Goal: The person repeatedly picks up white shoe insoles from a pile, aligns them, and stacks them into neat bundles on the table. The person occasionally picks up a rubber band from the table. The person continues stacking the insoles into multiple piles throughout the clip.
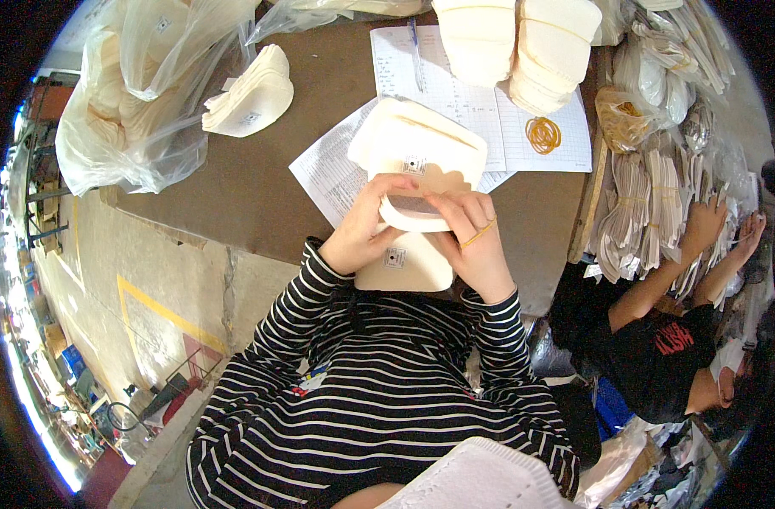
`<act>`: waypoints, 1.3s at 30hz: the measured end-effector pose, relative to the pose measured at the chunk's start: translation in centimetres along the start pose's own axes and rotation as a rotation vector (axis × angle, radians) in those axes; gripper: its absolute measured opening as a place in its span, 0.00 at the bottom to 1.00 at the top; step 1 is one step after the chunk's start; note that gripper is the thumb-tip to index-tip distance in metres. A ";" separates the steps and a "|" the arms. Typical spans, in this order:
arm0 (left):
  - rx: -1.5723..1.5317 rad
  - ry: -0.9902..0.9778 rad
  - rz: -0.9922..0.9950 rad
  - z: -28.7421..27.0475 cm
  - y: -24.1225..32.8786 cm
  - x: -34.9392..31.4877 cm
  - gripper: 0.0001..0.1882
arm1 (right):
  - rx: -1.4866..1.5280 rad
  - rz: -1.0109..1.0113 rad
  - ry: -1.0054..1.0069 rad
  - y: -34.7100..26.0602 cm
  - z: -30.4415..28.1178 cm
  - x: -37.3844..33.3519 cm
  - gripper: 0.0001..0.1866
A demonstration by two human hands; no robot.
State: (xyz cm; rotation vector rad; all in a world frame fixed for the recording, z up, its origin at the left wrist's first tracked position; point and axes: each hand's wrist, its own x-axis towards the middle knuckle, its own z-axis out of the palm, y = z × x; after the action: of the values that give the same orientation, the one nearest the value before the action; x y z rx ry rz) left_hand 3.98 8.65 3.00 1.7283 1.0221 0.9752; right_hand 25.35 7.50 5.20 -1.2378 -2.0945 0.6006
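Both my hands are closed on a small stack of cream, rounded pads (421, 222) over the near edge of the table. My left hand (366, 222) grips its left side, fingers on top. My right hand (474, 242) holds the right side, with a yellow rubber band (479, 234) looped on its fingers. Just beyond my fingers lies a thicker pile of cream pads (421, 136), one bearing a small printed square. Below the held stack, close to my body, is another cream pad (404, 270) with a similar square. The fingertips partly cover the held stack's far edge.
Several yellow rubber bands (542, 135) lie on an open notebook (536, 110) with a pen (416, 59). Banded pad bundles (476, 38) stand at the back. A loose pad stack (256, 93) sits left, beside a plastic bag (133, 110). At right, another person's hands (705, 229) touch bundled strips (633, 212).
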 end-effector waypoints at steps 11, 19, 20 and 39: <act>0.002 -0.060 -0.086 -1.0 -0.9 -0.6 0.19 | 0.162 0.152 0.022 1.3 -0.2 -1.5 0.22; 0.037 -0.103 -0.101 -1.7 -0.5 0.0 0.16 | 0.182 0.198 -0.024 0.7 -1.7 -0.9 0.16; 0.046 -0.105 -0.105 -2.1 -0.1 -0.1 0.16 | 0.203 0.187 -0.008 0.6 -2.0 -0.9 0.18; 0.275 0.052 -0.671 -2.2 4.3 -6.0 0.37 | 0.104 0.557 -0.029 -2.9 0.3 -5.1 0.30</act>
State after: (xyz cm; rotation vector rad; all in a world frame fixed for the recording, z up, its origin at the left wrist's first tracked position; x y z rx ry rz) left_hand 0.87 2.59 6.53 1.4049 1.6842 0.4604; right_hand 25.23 1.59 5.40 -1.7678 -1.7043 0.9588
